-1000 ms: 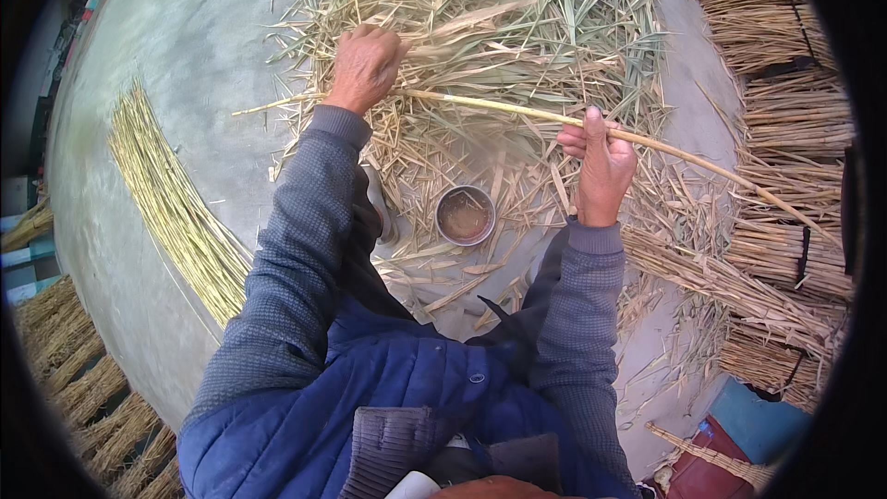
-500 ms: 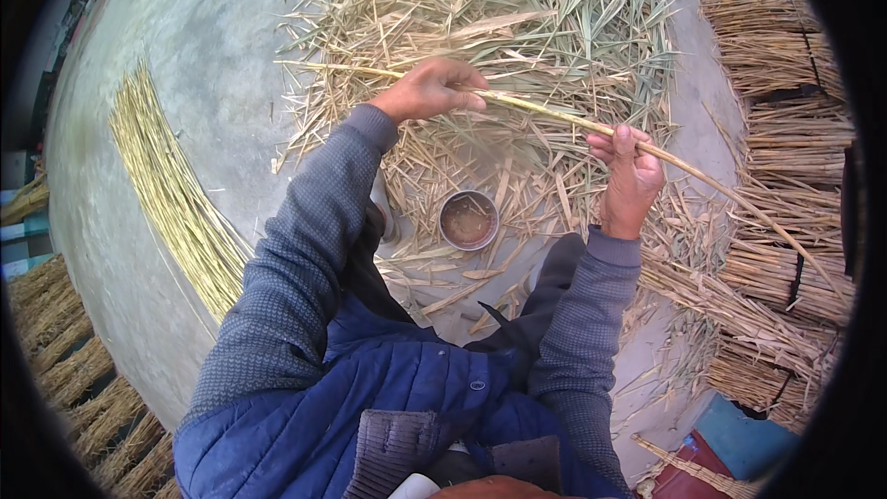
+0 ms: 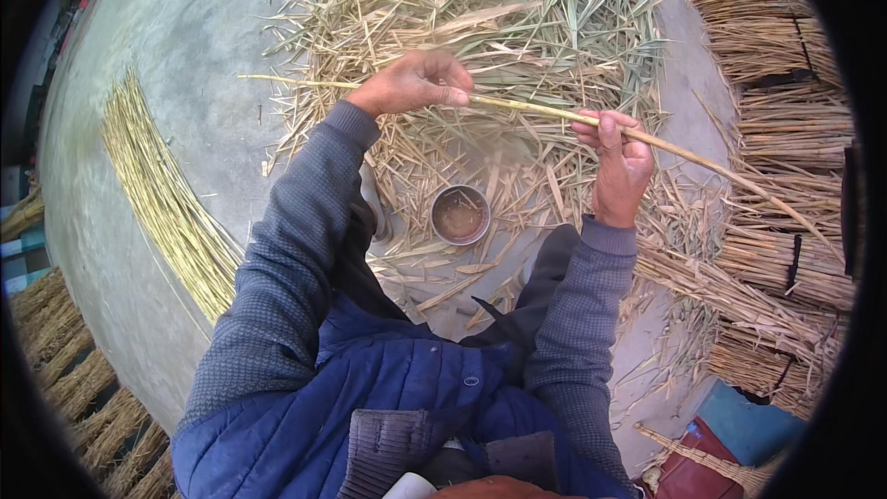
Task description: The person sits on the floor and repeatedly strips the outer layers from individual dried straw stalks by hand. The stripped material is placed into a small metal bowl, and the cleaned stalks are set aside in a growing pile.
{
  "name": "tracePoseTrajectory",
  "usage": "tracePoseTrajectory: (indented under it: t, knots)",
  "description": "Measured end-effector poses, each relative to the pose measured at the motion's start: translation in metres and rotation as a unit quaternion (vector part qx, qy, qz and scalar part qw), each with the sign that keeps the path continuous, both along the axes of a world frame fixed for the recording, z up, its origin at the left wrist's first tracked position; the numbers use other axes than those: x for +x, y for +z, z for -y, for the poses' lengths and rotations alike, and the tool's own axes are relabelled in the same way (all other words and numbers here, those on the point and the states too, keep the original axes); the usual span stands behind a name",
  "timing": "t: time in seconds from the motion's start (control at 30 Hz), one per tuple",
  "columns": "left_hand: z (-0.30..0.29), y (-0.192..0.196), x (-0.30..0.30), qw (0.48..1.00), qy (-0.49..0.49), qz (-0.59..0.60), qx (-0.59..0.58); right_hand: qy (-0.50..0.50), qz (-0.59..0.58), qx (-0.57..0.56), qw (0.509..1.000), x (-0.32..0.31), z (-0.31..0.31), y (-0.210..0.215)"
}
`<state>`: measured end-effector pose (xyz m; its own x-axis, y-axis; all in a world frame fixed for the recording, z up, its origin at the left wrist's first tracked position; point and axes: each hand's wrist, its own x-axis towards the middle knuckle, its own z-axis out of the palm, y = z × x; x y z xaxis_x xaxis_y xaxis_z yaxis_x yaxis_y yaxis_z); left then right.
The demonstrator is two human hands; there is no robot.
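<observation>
A long pale yellow reed stalk (image 3: pixel 536 109) runs across the view, from the left over the grey ground to the bundles at the right. My left hand (image 3: pixel 416 83) is closed around it near its left part. My right hand (image 3: pixel 621 164) grips the same stalk further right, thumb on top. Under both hands lies a heap of stripped dry leaves and husks (image 3: pixel 517 28). A small round metal cup (image 3: pixel 459 214) stands on the ground between my arms, close to my knees.
A neat row of cleaned yellow stalks (image 3: pixel 162 199) lies on the concrete ground at the left. Tied reed bundles (image 3: pixel 785 46) are stacked along the right and at the lower left (image 3: pixel 65 379). A blue and a red object (image 3: pixel 730 444) sit at the lower right.
My left hand came back from the leaf heap and took hold of the stalk, then slid along it to the right. The right hand stayed on the stalk and rose slightly.
</observation>
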<state>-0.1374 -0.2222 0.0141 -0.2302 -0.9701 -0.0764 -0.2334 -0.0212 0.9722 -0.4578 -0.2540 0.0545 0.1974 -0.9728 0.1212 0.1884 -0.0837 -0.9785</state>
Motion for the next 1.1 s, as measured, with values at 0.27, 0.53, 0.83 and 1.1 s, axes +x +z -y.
tracePoseTrajectory:
  t: [0.27,0.53,0.83,1.1]
  knots:
    - [0.003,0.007,0.013,0.967,0.196,-0.163,-0.012,-0.038,0.0,0.0,0.999,-0.005,0.003,-0.003]
    - [-0.007,0.008,0.0,0.993,0.115,-0.006,-0.03,-0.053,-0.013,0.008,0.998,-0.012,0.008,-0.005]
    - [-0.009,0.007,-0.023,0.974,0.089,0.117,-0.17,-0.075,0.011,0.028,0.997,-0.012,0.01,-0.004]
    - [-0.002,0.011,-0.011,0.954,0.251,-0.163,-0.03,-0.08,0.02,0.054,0.995,-0.016,0.01,-0.007]
